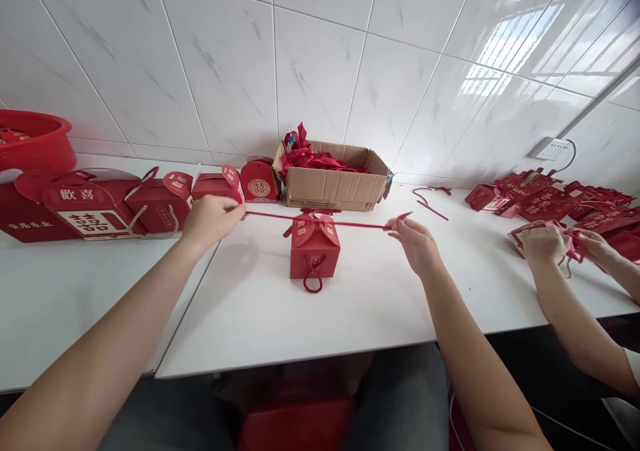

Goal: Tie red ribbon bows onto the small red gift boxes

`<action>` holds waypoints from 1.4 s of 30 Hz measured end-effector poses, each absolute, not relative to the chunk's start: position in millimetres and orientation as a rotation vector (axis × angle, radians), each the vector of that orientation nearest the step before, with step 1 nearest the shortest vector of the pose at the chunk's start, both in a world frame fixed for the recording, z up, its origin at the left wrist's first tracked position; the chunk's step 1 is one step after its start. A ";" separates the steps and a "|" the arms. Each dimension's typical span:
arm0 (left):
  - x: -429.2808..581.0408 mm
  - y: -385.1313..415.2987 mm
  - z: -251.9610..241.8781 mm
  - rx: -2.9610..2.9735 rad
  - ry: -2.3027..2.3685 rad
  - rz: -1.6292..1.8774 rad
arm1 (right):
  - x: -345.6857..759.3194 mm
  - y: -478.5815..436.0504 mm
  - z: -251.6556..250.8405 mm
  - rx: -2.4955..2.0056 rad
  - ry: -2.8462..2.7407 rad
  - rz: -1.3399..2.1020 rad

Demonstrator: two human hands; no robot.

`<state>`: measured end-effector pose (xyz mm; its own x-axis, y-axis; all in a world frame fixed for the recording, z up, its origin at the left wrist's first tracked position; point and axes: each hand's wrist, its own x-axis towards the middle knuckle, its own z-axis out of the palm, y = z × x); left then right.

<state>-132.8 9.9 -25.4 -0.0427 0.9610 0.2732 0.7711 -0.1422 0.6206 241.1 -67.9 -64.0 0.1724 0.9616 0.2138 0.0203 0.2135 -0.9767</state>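
In front of me on the white table stands a small red gift box (311, 258), its rounded top flaps folded together and a cord loop hanging at its front. A red ribbon (353, 224) stretches taut and nearly level across the box top, with what looks like a knot in the middle. My left hand (214, 221) pinches one ribbon end left of the box. Right of the box, my right hand (414, 241) is closed on the other end, a short tail poking out past the fingers.
Behind the box, a cardboard carton (330, 188) holds bunched red ribbons. Several finished red boxes (95, 201) line the left, near a red basin (45, 146). Loose ribbon pieces (431, 204) lie at the back right. A co-worker's hands (547, 246) handle ribbon beside piled red boxes (543, 198).
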 end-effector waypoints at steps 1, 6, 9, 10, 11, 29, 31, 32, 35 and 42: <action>-140.5 9.9 -34.4 1.936 1.895 0.897 | 248.6 -72.4 -73.6 -1.184 -1.121 0.972; -149.1 9.6 -55.2 1.897 1.981 0.601 | 253.1 -80.1 -98.4 -1.273 -1.006 1.163; -143.0 9.8 -49.2 1.943 2.085 0.436 | 247.2 -73.6 -93.8 -1.385 -0.942 1.116; -139.2 8.9 -45.4 1.989 2.132 0.475 | 245.0 -70.0 -89.3 -1.441 -0.909 1.038; -134.2 7.1 -41.3 2.050 2.159 0.586 | 242.3 -65.9 -83.6 -1.488 -0.881 0.920; -52.3 -27.2 -60.1 2.023 1.109 1.048 | 163.1 -40.5 -70.1 -0.976 -1.900 0.763; -53.2 -27.1 -60.7 2.007 1.090 1.056 | 162.5 -41.4 -70.7 -0.962 -1.912 0.731; -53.4 -27.0 -61.1 1.995 1.091 1.060 | 162.1 -41.7 -70.7 -0.959 -1.920 0.714; -53.6 -27.8 -62.1 1.958 1.109 1.067 | 161.7 -41.1 -72.1 -0.960 -1.919 0.663; -52.2 -33.4 -61.1 2.051 1.164 1.144 | 159.6 -35.8 -79.9 -0.972 -1.845 0.357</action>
<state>-52.2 -33.4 -61.1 0.2763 0.8659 0.4170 0.4320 -0.4994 0.7510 159.6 -35.8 -79.9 -0.1982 0.7526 0.6279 0.4642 0.6363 -0.6161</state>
